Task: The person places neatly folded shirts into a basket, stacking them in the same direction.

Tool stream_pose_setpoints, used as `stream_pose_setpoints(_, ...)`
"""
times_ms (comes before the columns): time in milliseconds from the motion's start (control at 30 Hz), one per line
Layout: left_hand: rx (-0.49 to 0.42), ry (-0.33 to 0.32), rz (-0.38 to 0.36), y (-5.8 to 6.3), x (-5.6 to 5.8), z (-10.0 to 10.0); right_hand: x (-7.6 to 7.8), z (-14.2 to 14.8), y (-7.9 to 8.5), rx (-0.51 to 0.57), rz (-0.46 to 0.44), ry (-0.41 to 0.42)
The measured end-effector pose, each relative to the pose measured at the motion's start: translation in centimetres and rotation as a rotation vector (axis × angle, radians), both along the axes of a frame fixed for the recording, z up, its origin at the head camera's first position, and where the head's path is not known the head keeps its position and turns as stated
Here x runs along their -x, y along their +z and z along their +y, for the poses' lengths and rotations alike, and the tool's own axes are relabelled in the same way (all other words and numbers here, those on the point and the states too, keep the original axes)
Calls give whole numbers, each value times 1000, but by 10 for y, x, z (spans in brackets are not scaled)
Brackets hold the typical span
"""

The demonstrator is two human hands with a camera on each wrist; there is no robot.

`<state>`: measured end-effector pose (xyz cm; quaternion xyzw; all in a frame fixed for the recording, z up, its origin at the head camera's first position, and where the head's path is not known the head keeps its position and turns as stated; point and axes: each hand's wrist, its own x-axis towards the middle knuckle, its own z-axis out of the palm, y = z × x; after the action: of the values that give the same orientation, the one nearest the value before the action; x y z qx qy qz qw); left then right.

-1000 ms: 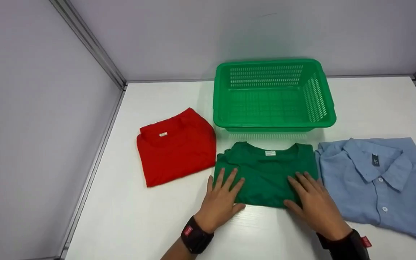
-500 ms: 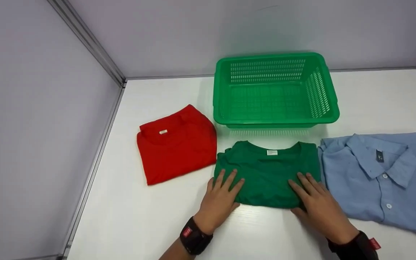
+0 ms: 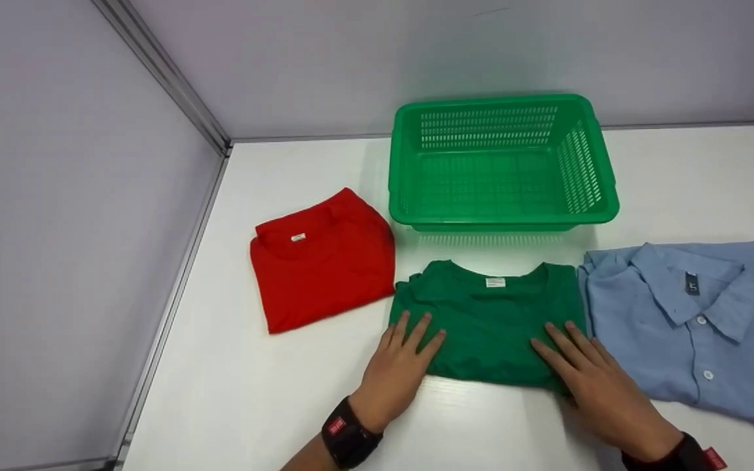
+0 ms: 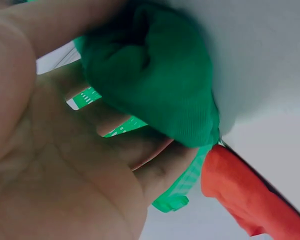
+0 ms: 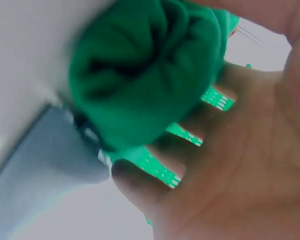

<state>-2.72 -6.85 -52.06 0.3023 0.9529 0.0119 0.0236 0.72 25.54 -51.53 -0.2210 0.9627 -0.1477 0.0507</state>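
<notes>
A folded green T-shirt (image 3: 482,327) lies on the white table in the head view, its neckline and white label toward the basket. My left hand (image 3: 391,376) holds its front left corner, with the fingers spread over the top. At the front right corner, my right hand (image 3: 603,392) holds the shirt the same way. Both thumbs are out of sight in the head view. In the left wrist view, the rolled edge of the green cloth (image 4: 155,75) sits between thumb and fingers. The right wrist view likewise has the folded green cloth (image 5: 145,75) within the hand.
A green plastic basket (image 3: 501,226) stands behind the T-shirt, against the back wall. To the left lies a folded red shirt (image 3: 324,268). A folded blue button-up shirt (image 3: 665,347) lies close against the right side. A grey partition (image 3: 76,229) borders the table's left.
The green T-shirt has shifted slightly toward me. My right hand has moved a little to the right and nearer. Both thumbs, visible at the shirt's front edge before, are now hidden.
</notes>
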Motion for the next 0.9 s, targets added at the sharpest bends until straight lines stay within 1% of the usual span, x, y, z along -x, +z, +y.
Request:
stream_pose_setpoints(100, -4, -1, -24, 1, -2, -1, -1, 2, 1, -13, 34, 15)
stream_pose_setpoints(167, 8, -9, -24, 1, -2, -1, 0, 1, 0, -27, 69, 32)
stream_pose_setpoints(300, 71, -27, -23, 1, -3, -2, 1, -1, -1, -61, 133, 62)
stream_pose_setpoints(433, 116, -32, -44, 2, -3, -4, 2, -2, -2, -87, 157, 77)
stream_pose_setpoints(533, 113, -36, -48, 2, -2, -4, 3, 0, -3, -88, 168, 80)
stream_pose_setpoints(633, 93, -45, -44, 4, -1, -4, 4, 2, -4, -54, 156, 73)
stream_pose_setpoints(767, 56, -63, -59, 4, 1, -4, 2, 3, -3, 8, 103, 44)
stream_pose_setpoints(900, 38, -71, -73, 1, 1, -3, -1, 2, -2, 7, 72, 37)
